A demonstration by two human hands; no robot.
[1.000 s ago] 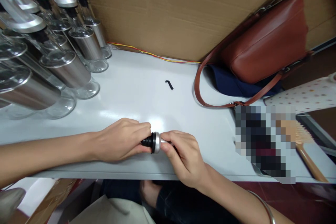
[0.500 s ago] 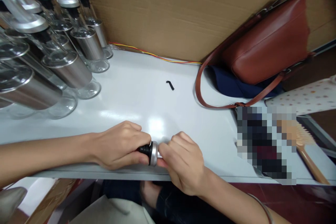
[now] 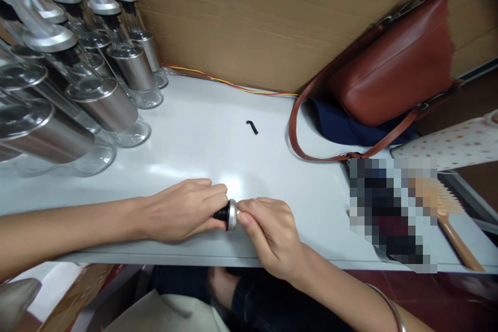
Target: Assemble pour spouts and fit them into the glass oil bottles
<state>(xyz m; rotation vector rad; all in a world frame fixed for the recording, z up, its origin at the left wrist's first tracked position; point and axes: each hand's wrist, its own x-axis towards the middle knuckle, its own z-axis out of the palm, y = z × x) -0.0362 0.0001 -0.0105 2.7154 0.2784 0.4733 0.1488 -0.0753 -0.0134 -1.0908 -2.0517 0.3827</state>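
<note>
Between my two hands, just above the front part of the white table [image 3: 202, 129], lies a bottle pourer [image 3: 232, 215] with a silver collar and a black ribbed stopper. My left hand [image 3: 190, 211] is closed around the black stopper end. The fingers of my right hand [image 3: 270, 228] pinch the silver spout on the other side of the collar; most of that spout is hidden. A small bent black piece [image 3: 252, 127] rests on the table beyond my hands.
Several glass and steel bottles [image 3: 103, 104] with pourer tops stand at the left. A cardboard wall [image 3: 241, 21] rises behind, with red and yellow wires [image 3: 233, 84] along its foot. At right are a brown bag [image 3: 400, 62], a polka-dot cylinder [image 3: 459, 142] and a wooden hairbrush [image 3: 459, 241].
The pourer has shifted slightly up and right and turned in my grip. My right hand has rolled, so its thumb now shows along the spout. My left fingers have moved a little right.
</note>
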